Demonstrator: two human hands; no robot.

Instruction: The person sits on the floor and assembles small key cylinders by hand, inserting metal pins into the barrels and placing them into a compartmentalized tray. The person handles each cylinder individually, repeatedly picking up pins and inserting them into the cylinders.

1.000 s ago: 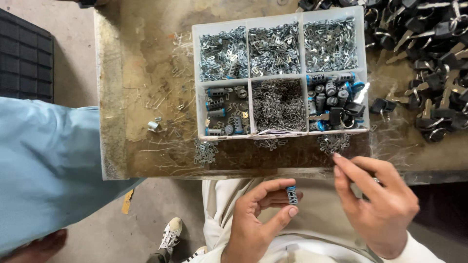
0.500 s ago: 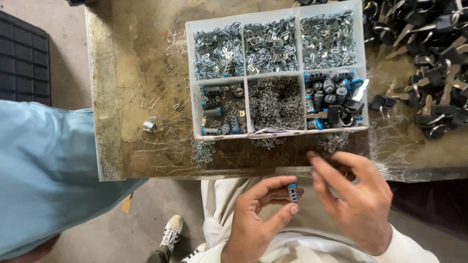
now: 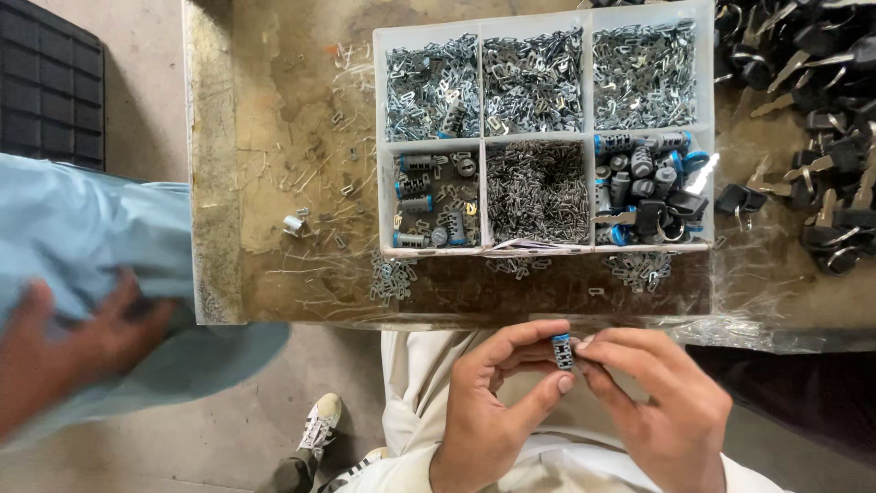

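Worn, scratched bench above a concrete floor. Nearest, the left hand and right hand pinch a small ribbed metal cylinder with a blue cap, fingertips closed on it from both sides, just below the bench edge. Beyond lies a white six-compartment tray of bright metal clips and cylinders; farther right, black-headed keys.

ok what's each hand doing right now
Left hand: shut on the cylinder, thumb and fingers pinching it.
Right hand: fingertips on the same cylinder, from the other side.
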